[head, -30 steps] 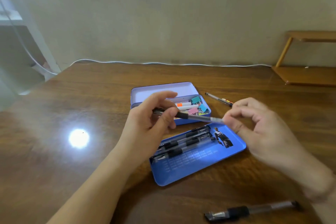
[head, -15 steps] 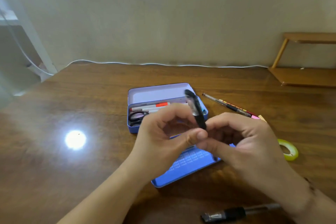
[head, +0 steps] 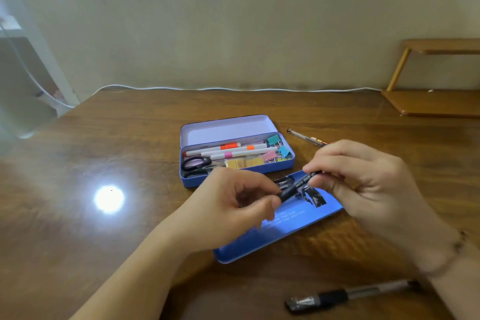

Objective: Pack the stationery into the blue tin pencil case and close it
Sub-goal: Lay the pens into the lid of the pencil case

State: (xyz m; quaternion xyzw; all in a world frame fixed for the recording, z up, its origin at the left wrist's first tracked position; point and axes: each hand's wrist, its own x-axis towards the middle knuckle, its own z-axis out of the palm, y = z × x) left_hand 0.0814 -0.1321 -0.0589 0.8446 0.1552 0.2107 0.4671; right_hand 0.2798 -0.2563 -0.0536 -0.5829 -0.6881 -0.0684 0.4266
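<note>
The blue tin pencil case (head: 235, 179) lies open mid-table, its lid (head: 223, 128) tipped back. Inside it are three white markers (head: 228, 150), black scissors (head: 196, 165), yellow blocks and coloured binder clips (head: 275, 149). A flat blue tray (head: 293, 226) with black pens on it lies in front of the case. My left hand (head: 233, 209) and right hand (head: 363, 187) pinch the two ends of a black pen (head: 296, 187) above that tray.
A black-grip pen (head: 350, 295) lies near the table's front edge at the right. Another pen (head: 304, 136) lies behind my right hand. A wooden rack (head: 436, 101) stands at the back right, and a white cable (head: 233, 89) runs along the wall.
The pen went from level to upright between my hands and now lies slanted, held at both ends. My hands have drawn apart, uncovering the case's contents.
</note>
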